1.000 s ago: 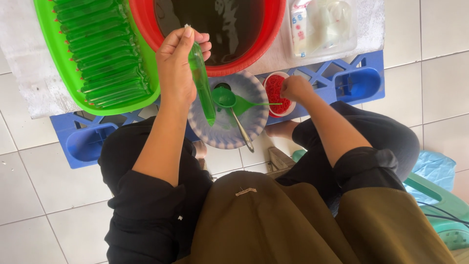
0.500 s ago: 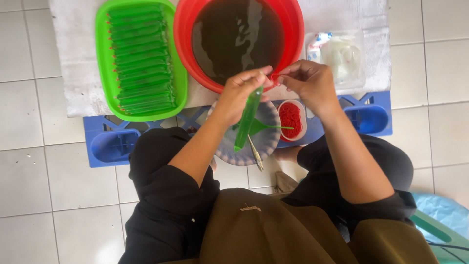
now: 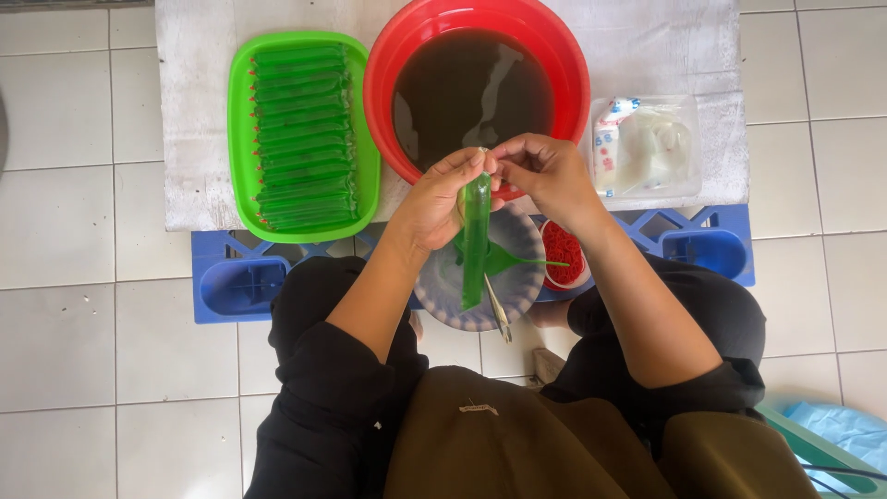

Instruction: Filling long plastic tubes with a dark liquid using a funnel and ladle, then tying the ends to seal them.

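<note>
Both hands have come together at the top of the tube, where a second ago only the left one held it up and the right was down by the small bowl. Now the tube, long, thin and full of green liquid, hangs upright from its top end, over the plate. Left hand has a narrow grip, fingertips pinched on the tube's neck. Right hand meets it from the other side, thumb and fingers closed on the same top end, so the two hands touch right there.

Under the tube, on the plate, sits a green funnel, its spout pointing right, and a thin metal tool lies over the plate's near edge. Just right of the plate, a small bowl of red bands.

Behind the hands, the big red basin holds dark liquid, and the hands hover over its near rim. Left of it, the green tray is stacked with filled green tubes, lying flat in a neat row. Right of the basin, a clear packet of plastic bags. Basin, tray and packet all rest on a white surface; the plate and bowl sit lower, on a blue crate over the tiled floor.
</note>
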